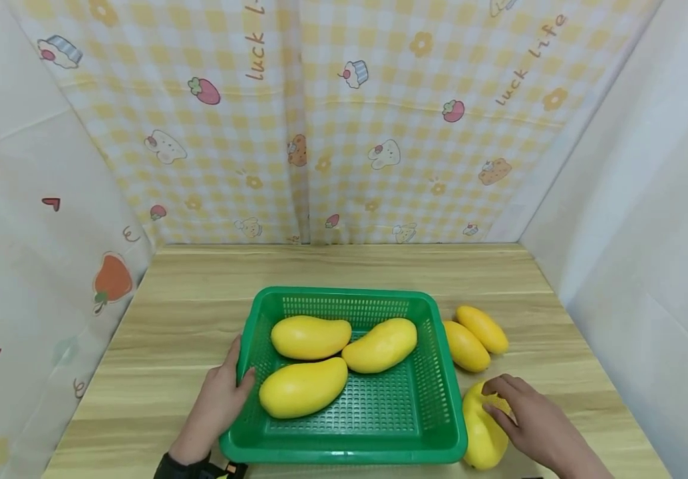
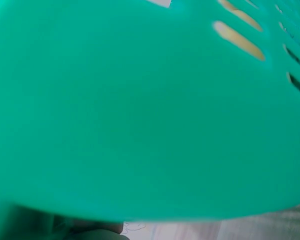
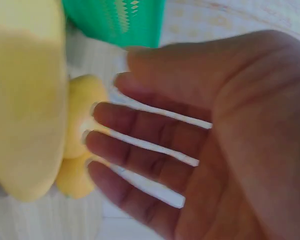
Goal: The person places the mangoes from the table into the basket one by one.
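My left hand (image 1: 215, 402) grips the left rim of a green plastic basket (image 1: 344, 458), thumb over the inner side. In the left wrist view the basket's green wall (image 2: 150, 130) fills nearly everything. Three large yellow mangoes lie in the basket: one at back left (image 1: 308, 337), one at right (image 1: 382, 346), one at front left (image 1: 303, 389). My right hand (image 1: 529, 419) hovers at a fourth large mango (image 1: 484, 439) on the table, right of the basket. The right wrist view shows this hand (image 3: 190, 125) with loosely bent, spread fingers, apart from that mango (image 3: 25, 100).
Two smaller orange-yellow mangoes (image 1: 466, 347) (image 1: 483, 328) lie side by side by the basket's right wall. The table (image 1: 200, 279) has a wood-grain top. A checked curtain (image 1: 230, 133) stands behind it, with white sheets at left (image 1: 32, 266) and right (image 1: 637, 233).
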{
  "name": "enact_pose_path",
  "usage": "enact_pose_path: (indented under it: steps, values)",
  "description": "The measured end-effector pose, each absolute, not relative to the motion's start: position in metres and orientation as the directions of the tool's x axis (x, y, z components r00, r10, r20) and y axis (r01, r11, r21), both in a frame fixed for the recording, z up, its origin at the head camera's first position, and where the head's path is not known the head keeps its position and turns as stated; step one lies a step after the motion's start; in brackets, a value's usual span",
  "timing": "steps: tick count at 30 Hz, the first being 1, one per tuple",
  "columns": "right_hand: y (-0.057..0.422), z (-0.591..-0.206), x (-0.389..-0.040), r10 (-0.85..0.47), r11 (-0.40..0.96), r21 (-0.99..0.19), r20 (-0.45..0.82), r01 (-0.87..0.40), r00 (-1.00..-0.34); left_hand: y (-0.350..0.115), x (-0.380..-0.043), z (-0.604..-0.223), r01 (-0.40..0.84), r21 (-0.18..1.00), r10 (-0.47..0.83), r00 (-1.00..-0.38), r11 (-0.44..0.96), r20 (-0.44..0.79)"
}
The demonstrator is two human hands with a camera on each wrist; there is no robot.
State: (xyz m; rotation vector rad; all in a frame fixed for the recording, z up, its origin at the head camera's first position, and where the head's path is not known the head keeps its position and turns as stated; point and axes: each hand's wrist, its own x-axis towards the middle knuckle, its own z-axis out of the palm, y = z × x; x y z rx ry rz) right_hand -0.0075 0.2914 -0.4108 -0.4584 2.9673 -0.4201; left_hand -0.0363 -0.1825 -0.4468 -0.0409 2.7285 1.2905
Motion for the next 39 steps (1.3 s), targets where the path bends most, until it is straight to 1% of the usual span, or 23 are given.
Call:
enact_pose_path:
  steps: [3, 8, 14, 18, 30, 39]
  values:
    - [0.298, -0.416, -0.009, -0.366, 0.904, -0.268, -0.086, -0.332, -0.927, -0.182, -0.037, -0.446, -0.079, 0.766, 0.028, -0.992, 0.639, -0.125]
    - [0.308, -0.421, -0.011, -0.459, 0.863, -0.303, -0.136, -0.405, -0.878, -0.182, -0.038, -0.447, -0.085, 0.755, 0.028, -0.990, 0.651, -0.135]
    - [0.313, -0.420, -0.011, -0.477, 0.855, -0.351, -0.240, -0.383, -0.846, -0.183, -0.037, -0.446, -0.067, 0.755, 0.043, -0.991, 0.653, -0.126]
    - [0.311, -0.421, -0.011, -0.485, 0.850, -0.377, -0.280, -0.369, -0.829, -0.183, -0.036, -0.447, -0.095, 0.757, 0.029, -0.988, 0.646, -0.149]
    - [0.299, -0.429, -0.016, -0.468, 0.856, -0.390, -0.305, -0.339, -0.830, -0.181, -0.037, -0.449, -0.118, 0.769, 0.013, -0.987, 0.628, -0.162]
    - [0.294, -0.440, -0.016, -0.424, 0.869, -0.417, -0.348, -0.267, -0.836, -0.182, -0.037, -0.449, -0.113, 0.782, 0.017, -0.988, 0.613, -0.156]
